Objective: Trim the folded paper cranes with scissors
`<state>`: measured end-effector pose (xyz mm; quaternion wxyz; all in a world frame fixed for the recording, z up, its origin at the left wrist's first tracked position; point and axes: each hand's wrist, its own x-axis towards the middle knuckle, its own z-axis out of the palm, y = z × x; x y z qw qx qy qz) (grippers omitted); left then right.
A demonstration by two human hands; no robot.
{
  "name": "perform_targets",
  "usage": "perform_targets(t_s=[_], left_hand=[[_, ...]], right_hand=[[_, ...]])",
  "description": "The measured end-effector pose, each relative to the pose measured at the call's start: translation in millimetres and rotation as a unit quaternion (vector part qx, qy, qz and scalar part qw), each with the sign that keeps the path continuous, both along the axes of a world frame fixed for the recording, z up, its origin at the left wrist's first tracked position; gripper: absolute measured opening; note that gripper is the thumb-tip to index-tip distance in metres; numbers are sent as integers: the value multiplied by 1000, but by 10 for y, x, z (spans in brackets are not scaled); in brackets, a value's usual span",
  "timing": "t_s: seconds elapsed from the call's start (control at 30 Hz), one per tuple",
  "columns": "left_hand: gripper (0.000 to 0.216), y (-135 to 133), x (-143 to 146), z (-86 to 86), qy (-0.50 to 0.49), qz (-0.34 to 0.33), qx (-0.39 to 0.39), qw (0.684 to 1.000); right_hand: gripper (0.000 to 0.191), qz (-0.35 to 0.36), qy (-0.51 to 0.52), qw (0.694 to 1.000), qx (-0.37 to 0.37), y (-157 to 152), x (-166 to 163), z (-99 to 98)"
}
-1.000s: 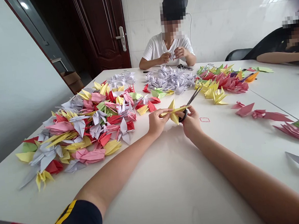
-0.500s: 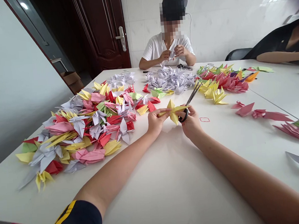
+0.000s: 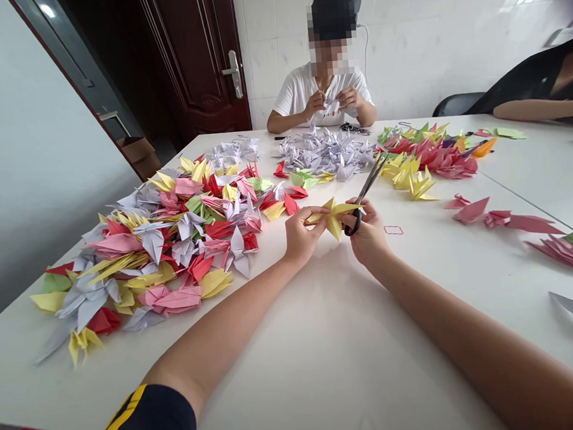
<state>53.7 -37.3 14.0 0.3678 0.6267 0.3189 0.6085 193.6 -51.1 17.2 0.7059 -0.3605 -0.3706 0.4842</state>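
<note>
My left hand (image 3: pixel 301 235) pinches a yellow paper crane (image 3: pixel 334 216) by one wing, just above the white table. My right hand (image 3: pixel 368 236) touches the crane's other side and holds black-handled scissors (image 3: pixel 368 189), with a finger through a loop. The long, closed-looking blades point up and away over the table, toward a heap of yellow and pink cranes. Part of the crane is hidden behind my fingers.
A large mixed heap of paper cranes (image 3: pixel 153 247) lies left of my arms. Lilac cranes (image 3: pixel 326 154) lie ahead, and pink and yellow ones (image 3: pixel 427 166) lie to the right. A person across the table (image 3: pixel 322 84) folds white paper. Another person (image 3: pixel 541 85) sits far right.
My hands have shifted slightly, and the scissor blades now stand a little more upright. The person across the table has moved their hands on the white paper.
</note>
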Motion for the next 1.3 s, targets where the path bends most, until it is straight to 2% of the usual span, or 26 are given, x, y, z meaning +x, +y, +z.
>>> perform_targets(t_s=[0.23,0.37,0.53,0.7,0.87,1.03,1.3], left_hand=[[19,-64,-19,31,100,60,86,989],[21,-97,-3,42,110,64,116,985],[24,-122,7,56,102,63,114,986],[23,-125,6,75,88,44,78,992],[32,-105,15,78,13,-1,-20,1000],[42,-94,26,91,-47,-23,-101,994],[44,-92,43,88,-71,-27,-112,991]], right_hand=[[44,3,-10,1000,-19,-51,-29,44],[45,-8,-4,1000,-17,-71,-56,56],[44,-17,-7,1000,-19,-72,-75,50],[44,-13,13,1000,-21,-52,-62,33],[46,-12,23,1000,3,-25,-43,14],[47,-12,14,1000,10,-33,-45,25],[39,20,50,999,2,-28,-65,21]])
